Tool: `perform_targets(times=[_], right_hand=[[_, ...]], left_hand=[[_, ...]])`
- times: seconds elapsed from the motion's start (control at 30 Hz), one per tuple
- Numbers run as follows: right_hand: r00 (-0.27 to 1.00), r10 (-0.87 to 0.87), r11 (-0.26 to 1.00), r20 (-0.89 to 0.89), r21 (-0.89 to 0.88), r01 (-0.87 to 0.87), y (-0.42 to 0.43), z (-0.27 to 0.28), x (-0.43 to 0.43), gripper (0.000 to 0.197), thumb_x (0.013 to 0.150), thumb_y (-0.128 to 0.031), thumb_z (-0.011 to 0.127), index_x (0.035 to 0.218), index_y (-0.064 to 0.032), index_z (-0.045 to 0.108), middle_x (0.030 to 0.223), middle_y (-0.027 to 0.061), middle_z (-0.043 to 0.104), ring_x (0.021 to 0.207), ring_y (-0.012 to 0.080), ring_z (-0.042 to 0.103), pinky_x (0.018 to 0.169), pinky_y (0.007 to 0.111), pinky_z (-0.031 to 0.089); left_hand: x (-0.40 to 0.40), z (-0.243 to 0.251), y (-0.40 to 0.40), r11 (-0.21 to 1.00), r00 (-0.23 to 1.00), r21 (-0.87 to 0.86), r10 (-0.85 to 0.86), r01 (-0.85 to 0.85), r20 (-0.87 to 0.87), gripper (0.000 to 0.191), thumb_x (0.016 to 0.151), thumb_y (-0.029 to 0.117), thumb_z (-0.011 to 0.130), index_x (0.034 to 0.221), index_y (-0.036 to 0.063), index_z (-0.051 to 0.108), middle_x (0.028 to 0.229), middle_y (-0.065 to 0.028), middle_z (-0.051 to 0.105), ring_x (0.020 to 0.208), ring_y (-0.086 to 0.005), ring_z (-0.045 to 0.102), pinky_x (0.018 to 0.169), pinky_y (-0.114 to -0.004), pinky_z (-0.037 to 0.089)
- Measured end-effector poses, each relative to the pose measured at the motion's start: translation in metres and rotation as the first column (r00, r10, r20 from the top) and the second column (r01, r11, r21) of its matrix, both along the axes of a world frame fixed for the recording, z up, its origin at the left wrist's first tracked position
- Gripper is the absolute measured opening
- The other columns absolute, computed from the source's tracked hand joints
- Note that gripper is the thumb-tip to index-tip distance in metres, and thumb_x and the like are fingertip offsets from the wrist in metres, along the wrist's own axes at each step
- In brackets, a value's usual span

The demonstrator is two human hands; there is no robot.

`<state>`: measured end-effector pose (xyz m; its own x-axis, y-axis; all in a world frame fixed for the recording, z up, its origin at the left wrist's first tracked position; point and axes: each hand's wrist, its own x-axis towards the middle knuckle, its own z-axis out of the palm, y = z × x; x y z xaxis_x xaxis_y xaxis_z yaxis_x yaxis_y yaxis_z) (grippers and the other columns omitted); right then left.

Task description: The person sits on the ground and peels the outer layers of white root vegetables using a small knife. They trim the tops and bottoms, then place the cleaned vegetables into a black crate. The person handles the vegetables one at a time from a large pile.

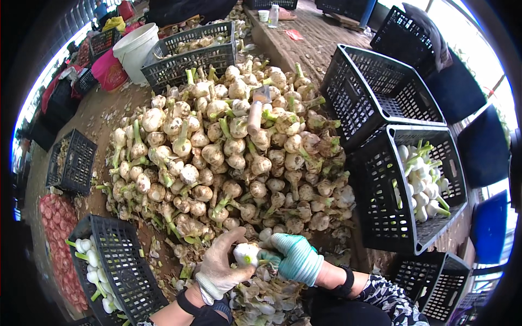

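Observation:
A whitish garlic bulb (246, 255) with a short green stem is between my two gloved hands, near the bottom middle. My left hand (222, 261), in a soiled cream glove, curls its fingers and thumb about the bulb's left side. My right hand (294, 257), in a teal knit glove, pinches at the bulb's right side, where dry skin hangs. Before me spreads a large heap of unpeeled garlic bulbs (236, 159), brownish, with cut green stems. On top of it lies a tool with a wooden handle (255, 118) and a flat metal blade. Loose garlic skins (265, 301) lie beneath my hands.
At right, a black plastic crate (408, 236) holds peeled white garlic, beside another crate (338, 85). A crate of peeled garlic (122, 265) stands at lower left, near a red mesh sack (61, 244). Farther back are a white bucket (136, 49) and a pink bucket (107, 72).

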<state>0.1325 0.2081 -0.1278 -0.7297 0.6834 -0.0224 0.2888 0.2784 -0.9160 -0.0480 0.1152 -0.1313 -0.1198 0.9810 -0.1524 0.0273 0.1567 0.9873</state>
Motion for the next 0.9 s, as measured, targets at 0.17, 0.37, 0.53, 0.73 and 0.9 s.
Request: perform_targets(times=[0.17, 0.37, 0.53, 0.73, 0.9], right_hand=[[0.992, -0.111, 0.947, 0.061, -0.296, 0.124, 0.007, -0.027, 0.002, 0.014, 0.083, -0.008, 0.062, 0.092, 0.0013, 0.059, 0.074, 0.0137, 0.063, 0.062, 0.022, 0.06, 0.056, 0.034, 0.047], [0.984, -0.115, 0.9, -0.137, -0.434, 0.045, -0.002, -0.01, -0.005, 0.017, 0.086, -0.013, 0.065, 0.094, 0.0003, 0.058, 0.069, 0.0097, 0.058, 0.063, 0.0167, 0.058, 0.057, 0.034, 0.047], [0.977, -0.208, 0.873, -0.046, -0.458, 0.165, 0.007, -0.032, -0.004, 0.011, 0.087, -0.008, 0.062, 0.095, -0.0029, 0.057, 0.076, 0.0029, 0.059, 0.068, 0.0122, 0.057, 0.058, 0.028, 0.046], [0.951, -0.163, 0.536, -0.264, -0.833, -0.139, -0.003, -0.021, -0.012, 0.032, 0.087, -0.008, 0.06, 0.115, -0.0042, 0.045, 0.093, 0.0078, 0.058, 0.074, 0.0129, 0.058, 0.057, 0.022, 0.049], [0.962, -0.271, 0.667, -0.003, -0.722, 0.186, 0.017, -0.046, -0.003, 0.021, 0.085, -0.003, 0.057, 0.106, -0.0031, 0.055, 0.075, 0.0049, 0.055, 0.065, 0.0096, 0.052, 0.054, 0.023, 0.043]], left_hand=[[0.001, 0.01, -0.001, 0.987, 0.902, -0.158, 0.033, 0.04, 0.431, 0.072, 0.065, 0.004, 0.077, 0.13, -0.0003, 0.045, 0.114, -0.0107, 0.055, 0.104, -0.0194, 0.054, 0.092, -0.033, 0.044], [0.011, 0.007, 0.002, 0.962, 0.753, -0.208, 0.27, -0.179, 0.6, 0.052, 0.077, 0.008, 0.065, 0.125, -0.0027, 0.048, 0.118, -0.013, 0.056, 0.101, -0.0237, 0.058, 0.091, -0.036, 0.046], [0.006, 0.003, 0.001, 0.899, 0.574, -0.351, 0.439, -0.264, 0.691, 0.03, 0.083, 0.001, 0.046, 0.111, -0.003, 0.057, 0.107, -0.0123, 0.061, 0.1, -0.0225, 0.058, 0.093, -0.036, 0.045], [0.011, 0.0, 0.003, 0.876, 0.601, -0.35, 0.482, -0.331, 0.638, 0.032, 0.071, 0.002, 0.047, 0.101, -0.0004, 0.059, 0.096, -0.0116, 0.06, 0.091, -0.027, 0.061, 0.088, -0.041, 0.049], [-0.009, -0.003, -0.002, 0.868, 0.212, -0.431, 0.482, -0.245, 0.85, 0.03, 0.076, 0.011, 0.052, 0.102, 0.0006, 0.062, 0.084, -0.0114, 0.061, 0.077, -0.0304, 0.062, 0.069, -0.042, 0.054]])
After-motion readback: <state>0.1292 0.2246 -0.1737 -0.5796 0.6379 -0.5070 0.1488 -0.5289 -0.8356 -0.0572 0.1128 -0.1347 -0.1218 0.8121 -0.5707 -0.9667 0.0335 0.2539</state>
